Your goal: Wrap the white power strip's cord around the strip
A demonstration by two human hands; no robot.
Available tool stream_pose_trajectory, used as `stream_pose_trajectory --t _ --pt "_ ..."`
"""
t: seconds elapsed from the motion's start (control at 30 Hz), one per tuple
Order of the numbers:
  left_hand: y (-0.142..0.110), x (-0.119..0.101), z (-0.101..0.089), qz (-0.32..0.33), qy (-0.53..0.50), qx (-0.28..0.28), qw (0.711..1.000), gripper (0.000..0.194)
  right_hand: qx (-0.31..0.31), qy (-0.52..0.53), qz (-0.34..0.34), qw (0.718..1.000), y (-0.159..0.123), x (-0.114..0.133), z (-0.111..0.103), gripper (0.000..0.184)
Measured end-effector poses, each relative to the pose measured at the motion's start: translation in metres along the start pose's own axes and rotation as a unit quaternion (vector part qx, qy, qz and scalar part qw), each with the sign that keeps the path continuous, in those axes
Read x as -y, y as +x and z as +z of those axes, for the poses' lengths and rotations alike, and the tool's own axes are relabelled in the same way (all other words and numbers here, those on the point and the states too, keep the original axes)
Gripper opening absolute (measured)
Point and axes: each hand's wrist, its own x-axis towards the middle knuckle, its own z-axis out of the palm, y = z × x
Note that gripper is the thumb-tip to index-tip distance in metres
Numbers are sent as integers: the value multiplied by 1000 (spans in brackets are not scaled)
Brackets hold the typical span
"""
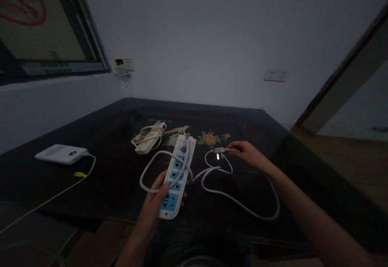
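My left hand (pixel 154 206) grips the near end of a white power strip (pixel 177 174) with blue sockets, held tilted above the dark table (pixel 100 137). Its white cable (pixel 242 206) loops over the strip and across the table to the right. My right hand (pixel 247 153) pinches the cable just behind the plug (pixel 218 151), whose metal prongs hang down over the table.
A second white power strip (pixel 149 138) with its cord coiled around it lies further back. A flat white device (pixel 60 153) with a thin white cable sits at the left. Wall sockets (pixel 275 75) are on the back wall, and another socket (pixel 124 65) is in the corner.
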Motion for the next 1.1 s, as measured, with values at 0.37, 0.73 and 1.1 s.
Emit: stream_pose_trajectory --t 0.37,0.73,1.1 --pt "-3 3 6 -25 -40 71 996 60 16 71 -34 997 -8 35 10 29" --pt "-14 6 48 -94 -193 348 913 48 87 378 -49 921 -24 75 45 28" --pt "-16 15 55 -120 -156 332 922 54 -33 357 -120 926 -11 115 71 36"
